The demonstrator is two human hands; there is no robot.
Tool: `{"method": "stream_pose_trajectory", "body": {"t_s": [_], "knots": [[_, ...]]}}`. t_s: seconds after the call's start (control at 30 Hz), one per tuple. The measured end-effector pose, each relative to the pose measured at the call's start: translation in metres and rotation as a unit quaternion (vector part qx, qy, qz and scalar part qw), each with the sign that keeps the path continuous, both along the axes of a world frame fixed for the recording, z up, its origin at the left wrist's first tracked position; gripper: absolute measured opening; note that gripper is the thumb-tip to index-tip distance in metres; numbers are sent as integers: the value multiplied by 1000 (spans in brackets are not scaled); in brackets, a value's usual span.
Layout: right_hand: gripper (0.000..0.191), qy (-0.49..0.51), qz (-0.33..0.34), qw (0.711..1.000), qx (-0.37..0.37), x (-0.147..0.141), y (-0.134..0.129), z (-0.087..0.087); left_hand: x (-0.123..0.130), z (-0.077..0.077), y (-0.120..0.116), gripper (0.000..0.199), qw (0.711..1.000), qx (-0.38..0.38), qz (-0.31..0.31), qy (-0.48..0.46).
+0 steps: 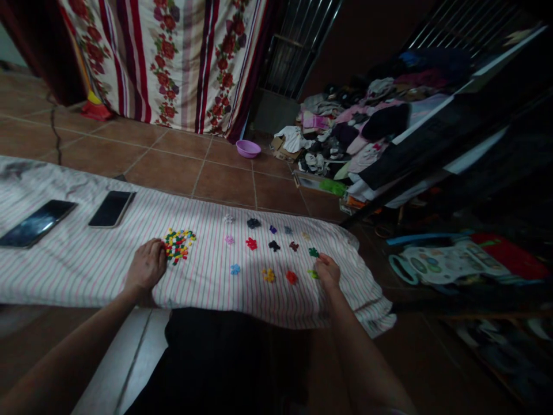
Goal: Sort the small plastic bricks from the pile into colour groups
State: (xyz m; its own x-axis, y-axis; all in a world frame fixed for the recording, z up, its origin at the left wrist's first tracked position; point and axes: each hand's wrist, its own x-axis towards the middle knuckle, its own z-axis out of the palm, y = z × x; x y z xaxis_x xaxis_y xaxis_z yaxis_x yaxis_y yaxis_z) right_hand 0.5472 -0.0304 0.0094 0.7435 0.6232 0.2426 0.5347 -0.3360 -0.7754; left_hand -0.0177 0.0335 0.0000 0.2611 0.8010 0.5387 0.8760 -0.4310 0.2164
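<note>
In the head view, your left hand (pixel 148 265) rests on the striped cloth (pixel 207 288), its fingertips at the left edge of the mixed pile of small colored pieces (pixel 179 245); you can't be seen clenching it, and whether it pinches a piece, I cannot tell. Your right hand (pixel 329 271) has its fingertips together at the dark green cluster (pixel 313 252), just beside the lime green cluster (pixel 313 274); whether they grip a piece is too small to tell. Between your hands, more single-color clusters lie in three rows, the red cluster (pixel 251 244) among them.
</note>
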Motion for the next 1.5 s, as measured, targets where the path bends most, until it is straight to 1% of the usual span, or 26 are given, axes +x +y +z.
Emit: {"method": "stream_pose_trajectory", "body": {"t_s": [0.1, 0.2, 0.27, 0.33, 0.4, 0.47, 0.63, 0.77, 0.87, 0.97, 1.07, 1.13, 1.27, 1.37, 1.5], "knots": [[38, 9, -5, 1000, 14, -10, 3, 0, 1, -1, -1, 22, 1000, 2, 15, -9], [37, -23, 14, 999, 23, -27, 6, 0, 1, -4, 0, 24, 999, -4, 29, -21], [36, -53, 35, 998, 28, -43, 9, 2, 1, -6, 0, 26, 999, -10, 30, -35], [36, -92, 66, 992, 53, -64, 12, 5, 1, -7, 0, 27, 998, -14, 31, -47], [36, -123, 103, 983, 86, -92, 15, 8, 1, -8, 0, 28, 997, -15, 37, -59], [34, -135, 142, 976, 95, -124, 18, 12, 2, -8, 0, 27, 997, -14, 42, -70], [32, -131, 302, 939, 103, -218, 18, 11, 2, -8, -1, 23, 996, -22, 41, -73], [29, -108, 394, 909, 81, -285, 14, 4, 2, -6, 0, 20, 997, -30, 43, -65], [32, -88, 454, 885, 58, -320, 14, 1, 3, -4, 0, 19, 997, -30, 44, -59], [33, -80, 488, 869, 22, -343, 17, 2, 3, 0, -1, 18, 998, -26, 37, -53], [34, -86, 502, 860, -24, -361, 24, 4, 4, 2, -2, 17, 998, -24, 29, -50], [34, -92, 503, 858, -43, -373, 31, 6, 4, 3, -2, 16, 998, -23, 27, -54], [31, -99, 500, 859, -58, -393, 48, 11, 5, 3, -2, 16, 998, -25, 29, -54], [28, -107, 495, 859, -79, -402, 57, 13, 5, 2, -2, 16, 998, -25, 34, -52], [27, -120, 493, 856, -102, -401, 63, 11, 5, 2, -2, 17, 998, -25, 33, -45]]}}
